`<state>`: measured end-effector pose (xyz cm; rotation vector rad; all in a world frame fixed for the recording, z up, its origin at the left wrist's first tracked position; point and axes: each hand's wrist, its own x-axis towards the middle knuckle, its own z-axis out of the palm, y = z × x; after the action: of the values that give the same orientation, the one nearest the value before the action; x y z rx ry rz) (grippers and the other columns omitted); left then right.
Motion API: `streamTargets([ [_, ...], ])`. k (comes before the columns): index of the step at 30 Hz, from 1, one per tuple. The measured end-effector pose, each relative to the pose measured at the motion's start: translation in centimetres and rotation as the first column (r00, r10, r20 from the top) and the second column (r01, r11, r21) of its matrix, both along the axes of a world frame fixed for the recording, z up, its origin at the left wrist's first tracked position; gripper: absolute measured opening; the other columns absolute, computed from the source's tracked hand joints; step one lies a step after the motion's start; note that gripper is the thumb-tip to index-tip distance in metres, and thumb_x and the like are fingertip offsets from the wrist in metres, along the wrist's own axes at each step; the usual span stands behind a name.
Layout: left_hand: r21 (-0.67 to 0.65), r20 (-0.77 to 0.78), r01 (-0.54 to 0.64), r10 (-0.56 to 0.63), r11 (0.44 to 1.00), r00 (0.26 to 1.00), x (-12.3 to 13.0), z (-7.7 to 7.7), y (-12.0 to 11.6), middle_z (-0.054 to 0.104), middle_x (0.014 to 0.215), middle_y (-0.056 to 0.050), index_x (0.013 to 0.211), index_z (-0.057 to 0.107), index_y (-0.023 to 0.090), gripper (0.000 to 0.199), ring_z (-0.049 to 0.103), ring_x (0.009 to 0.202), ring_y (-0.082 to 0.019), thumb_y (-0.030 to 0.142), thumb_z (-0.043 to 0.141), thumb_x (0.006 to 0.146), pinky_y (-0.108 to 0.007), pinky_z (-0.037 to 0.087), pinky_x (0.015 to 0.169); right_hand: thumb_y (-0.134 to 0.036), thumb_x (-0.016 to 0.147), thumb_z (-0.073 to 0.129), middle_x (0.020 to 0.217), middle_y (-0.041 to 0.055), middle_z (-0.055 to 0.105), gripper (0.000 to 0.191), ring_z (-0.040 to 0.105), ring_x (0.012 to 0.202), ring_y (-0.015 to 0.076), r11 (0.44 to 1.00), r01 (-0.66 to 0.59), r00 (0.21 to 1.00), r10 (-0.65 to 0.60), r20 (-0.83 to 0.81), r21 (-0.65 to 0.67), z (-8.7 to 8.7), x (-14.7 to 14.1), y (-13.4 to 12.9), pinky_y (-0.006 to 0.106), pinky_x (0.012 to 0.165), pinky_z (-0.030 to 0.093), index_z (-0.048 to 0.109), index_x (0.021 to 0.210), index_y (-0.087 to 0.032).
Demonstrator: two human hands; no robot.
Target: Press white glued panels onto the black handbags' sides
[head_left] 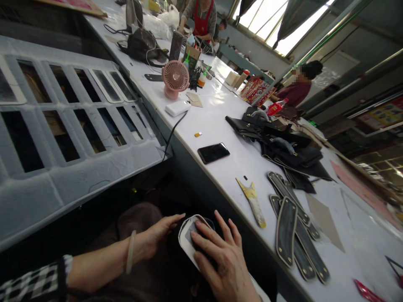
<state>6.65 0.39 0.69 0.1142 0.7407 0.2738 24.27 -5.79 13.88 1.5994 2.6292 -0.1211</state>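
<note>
In my lap, over dark cloth, lies a dark panel with a rounded pale border (186,243), maybe a bag part. My right hand (222,253) rests on top of it with fingers spread. Several of those fingertips touch its dark middle, and the palm side is hidden. Just left of the panel's rounded end is my left hand (157,237), fingers stretched toward the edge and a pale bangle on the wrist. Its lower fingers are partly hidden in shadow. I see no object in the left hand.
On the white table (217,184) beside me are a phone (214,153), a yellow-stained scraper-like tool (252,201), stacked dark straps (287,230), black bag parts (283,142) and a pink fan (175,77). A slotted, cloth-covered rack (63,180) stands left. Two people work farther back.
</note>
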Motion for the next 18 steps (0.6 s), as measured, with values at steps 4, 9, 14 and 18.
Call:
streamTargets([
  [4,-0.037,0.051,-0.014,0.016,0.999,0.999,0.4,-0.2,0.1,0.074,0.084,-0.011,0.097,0.072,0.01,0.047,0.067,0.076,-0.025,0.052,0.066,0.077,-0.033,0.051,0.075,-0.037,0.095,0.049,0.144,-0.0151,0.036,0.042,0.024,0.139,0.0369,0.995,0.095,0.995,-0.095,-0.037,-0.01,-0.1,-0.1,-0.3,0.071,0.1,0.033,0.044,0.136,-0.041],
  [9,-0.049,0.136,-0.027,0.033,0.998,0.99,-0.3,-2.3,0.2,0.074,0.085,-0.01,0.1,0.07,0.009,0.037,0.068,0.077,-0.023,0.041,0.063,0.082,-0.031,0.05,0.081,-0.036,0.094,0.051,0.144,-0.011,0.041,0.038,0.024,0.14,0.0329,0.976,0.178,0.969,-0.196,-0.152,-0.124,-0.7,-0.2,-0.7,0.067,0.106,0.028,0.05,0.131,-0.042],
  [14,-0.075,0.217,0.052,-0.035,0.996,0.975,-1.6,-4.4,-0.6,0.073,0.088,-0.012,0.103,0.066,0.005,0.027,0.07,0.08,-0.023,0.016,0.06,0.079,-0.029,0.049,0.083,-0.03,0.093,0.054,0.143,-0.0086,0.044,0.038,0.023,0.14,0.0319,0.963,0.217,0.942,-0.25,-0.226,-0.16,-1.0,-0.2,-0.9,0.067,0.107,0.025,0.052,0.129,-0.042],
  [18,-0.056,0.254,0.083,-0.066,0.995,0.965,-1.3,-5.0,-1.2,0.072,0.094,-0.007,0.113,0.064,0.013,0.046,0.069,0.088,-0.021,-0.001,0.06,0.07,-0.027,0.047,0.085,-0.03,0.093,0.055,0.142,-0.0054,0.046,0.038,0.023,0.14,0.0309,0.962,0.221,0.934,-0.256,-0.249,-0.158,-1.0,-0.2,-1.0,0.063,0.107,0.027,0.053,0.13,-0.039],
])
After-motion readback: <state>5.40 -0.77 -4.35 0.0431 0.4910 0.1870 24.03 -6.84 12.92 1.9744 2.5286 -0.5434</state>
